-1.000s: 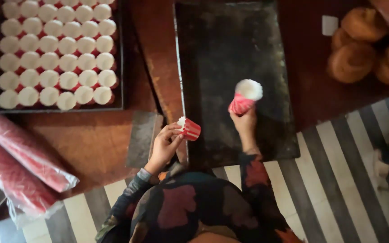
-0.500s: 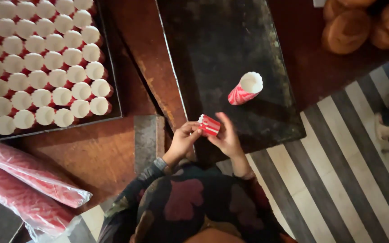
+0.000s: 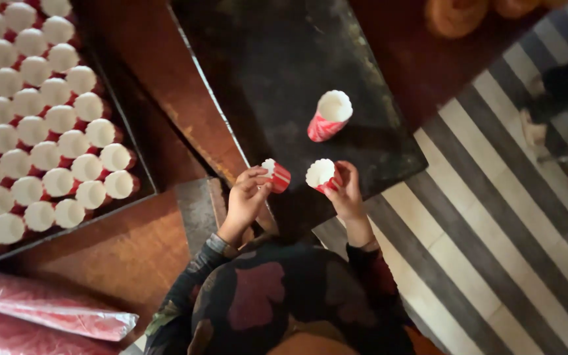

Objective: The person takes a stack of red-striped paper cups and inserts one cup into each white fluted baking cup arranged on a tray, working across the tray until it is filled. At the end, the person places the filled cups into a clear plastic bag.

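Now, L hand (image 3: 244, 197) w/ cup stack (image 3: 277, 175), R hand (image 3: 346, 194) w/ paper cup (image 3: 321, 175)

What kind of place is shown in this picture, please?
Probably a bakery or pastry workshop. A tray packed with rows of red paper cups, a dark baking sheet, and each hand, left hand and right hand, holding one cup.

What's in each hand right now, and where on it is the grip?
The left hand pinches a small stack of red-and-white paper cups by its side. The right hand holds a single paper cup by its side wall.
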